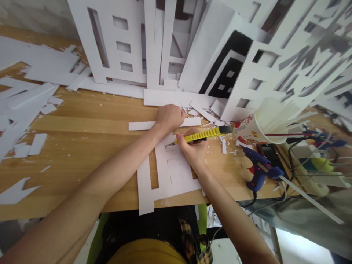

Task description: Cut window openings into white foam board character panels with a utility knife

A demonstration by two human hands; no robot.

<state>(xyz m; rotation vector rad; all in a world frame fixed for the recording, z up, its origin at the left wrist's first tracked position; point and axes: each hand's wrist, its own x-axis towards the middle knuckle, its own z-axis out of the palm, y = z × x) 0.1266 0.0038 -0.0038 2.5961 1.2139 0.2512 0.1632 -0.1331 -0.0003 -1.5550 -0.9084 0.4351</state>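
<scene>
My right hand point(194, 145) is closed around a yellow utility knife point(205, 134). The knife's tip touches a white foam board piece point(162, 172) at the top one of three small rectangles marked on it. My left hand point(170, 116) is closed in a fist at the far end of that board, resting on it and across a narrow white strip point(140, 126). Its curled fingers face away, so whatever they hold, if anything, is hidden. A long slot separates the board's left bar from its main part. The board's near end reaches past the table edge.
White cut-out panels point(121, 44) with window holes stand along the back. A paper cup point(260, 126) holding white sticks and a blue glue gun point(260, 168) with cables are on the right. White offcuts point(38, 143) litter the wooden table point(90, 128).
</scene>
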